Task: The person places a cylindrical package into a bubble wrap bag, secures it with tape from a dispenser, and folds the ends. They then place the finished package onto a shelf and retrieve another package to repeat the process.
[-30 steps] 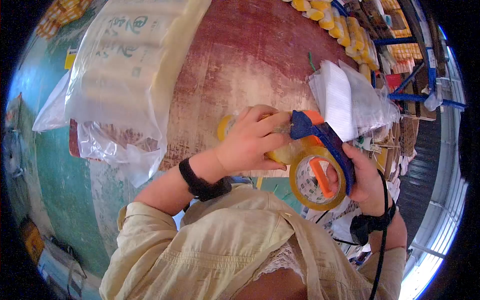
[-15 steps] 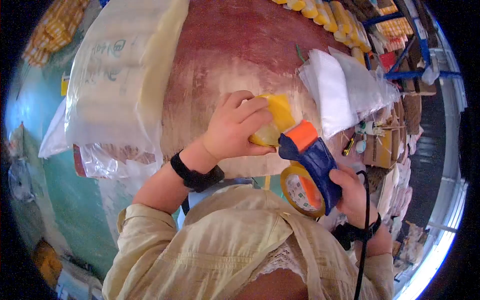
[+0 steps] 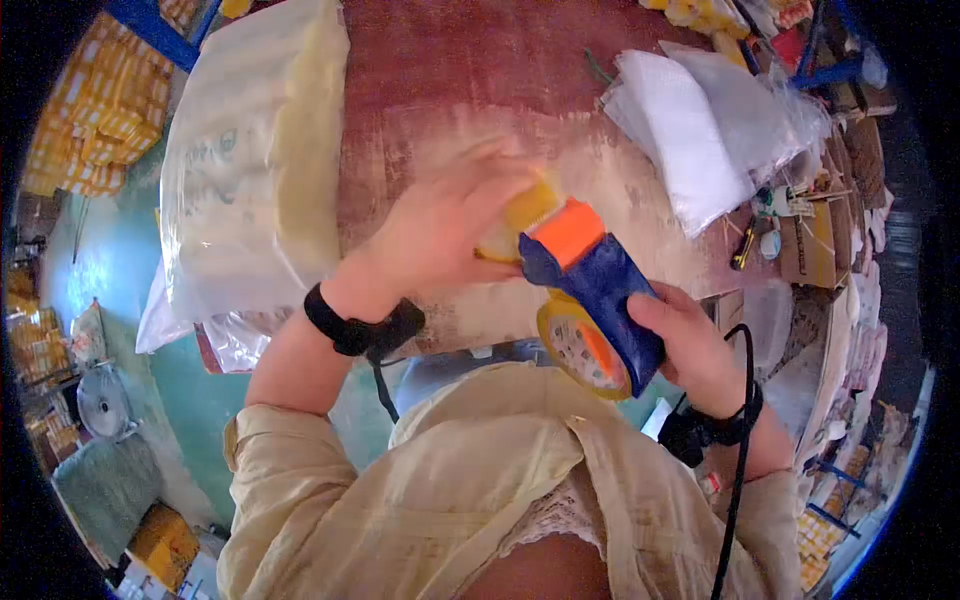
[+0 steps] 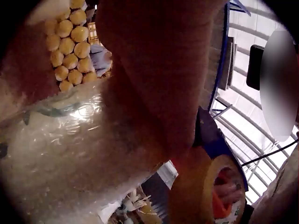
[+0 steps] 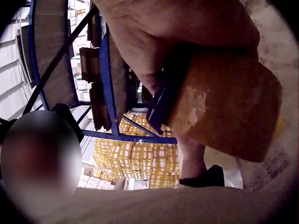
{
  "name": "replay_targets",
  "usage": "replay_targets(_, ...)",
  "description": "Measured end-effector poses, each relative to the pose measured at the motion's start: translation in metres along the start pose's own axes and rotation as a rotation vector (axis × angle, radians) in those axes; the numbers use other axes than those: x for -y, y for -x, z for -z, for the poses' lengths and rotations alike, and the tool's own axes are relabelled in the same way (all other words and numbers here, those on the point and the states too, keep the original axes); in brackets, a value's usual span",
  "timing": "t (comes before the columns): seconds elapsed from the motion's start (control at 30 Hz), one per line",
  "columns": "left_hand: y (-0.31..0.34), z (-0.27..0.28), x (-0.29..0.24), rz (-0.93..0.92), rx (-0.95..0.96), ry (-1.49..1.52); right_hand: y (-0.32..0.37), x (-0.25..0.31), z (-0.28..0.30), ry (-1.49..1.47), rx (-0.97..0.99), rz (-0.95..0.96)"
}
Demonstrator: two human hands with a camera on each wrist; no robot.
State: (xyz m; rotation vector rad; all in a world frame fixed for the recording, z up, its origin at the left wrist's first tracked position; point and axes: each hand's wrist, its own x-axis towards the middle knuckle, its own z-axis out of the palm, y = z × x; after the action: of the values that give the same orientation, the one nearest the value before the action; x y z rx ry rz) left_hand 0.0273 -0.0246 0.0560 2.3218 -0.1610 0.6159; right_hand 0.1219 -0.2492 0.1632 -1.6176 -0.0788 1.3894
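Note:
In the head view my left hand (image 3: 435,225), blurred by motion, holds a bubble-wrapped roll (image 3: 500,245) with yellow showing at its end. The wrap (image 4: 65,154) fills the lower left of the left wrist view, glossy and see-through. My right hand (image 3: 690,340) grips a dark blue tape dispenser (image 3: 615,290) with an orange front piece. A wide roll of yellowish packing tape (image 3: 560,340) is mounted on it; the roll's side (image 5: 229,102) looms large in the right wrist view. The dispenser's front end is right beside the wrapped roll.
A large plastic-bagged bundle (image 3: 240,160) lies on the left of the worn reddish table (image 3: 420,60). White foam sheets and clear bags (image 3: 680,140) lie at the right, near a cardboard box (image 3: 810,240). Yellow-and-white stacked packages (image 5: 135,154) stand beyond blue shelving (image 5: 110,88).
The tape dispenser has shifted left and up in the head view, and its roll has turned more edge-on. My left hand has moved left with the wrapped roll; the view has shifted too.

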Motion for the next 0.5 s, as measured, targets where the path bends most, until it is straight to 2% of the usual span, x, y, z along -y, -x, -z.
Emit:
replay_targets(0.1, -0.01, 0.014, 0.005, 0.036, 0.188, -0.06, -0.01, 0.008, 0.0, -0.004, 0.01, 0.013)
replay_targets(0.13, -0.014, 0.017, 0.01, 0.056, 0.214, -0.034, -0.025, -0.004, 0.005, -0.092, 0.018, 0.079)
replay_targets(0.2, -0.019, 0.022, 0.02, 0.104, 0.263, 0.017, -0.031, 0.004, 0.004, -0.076, 0.014, 0.06)
replay_targets(0.3, -0.022, 0.02, 0.044, -0.019, 0.171, 0.087, -0.037, -0.004, 0.003, -0.066, -0.013, 0.078)
replay_targets(0.5, -0.021, 0.027, 0.104, 0.137, 0.044, 0.145, -0.054, -0.083, 0.028, 0.009, -0.059, 0.043)
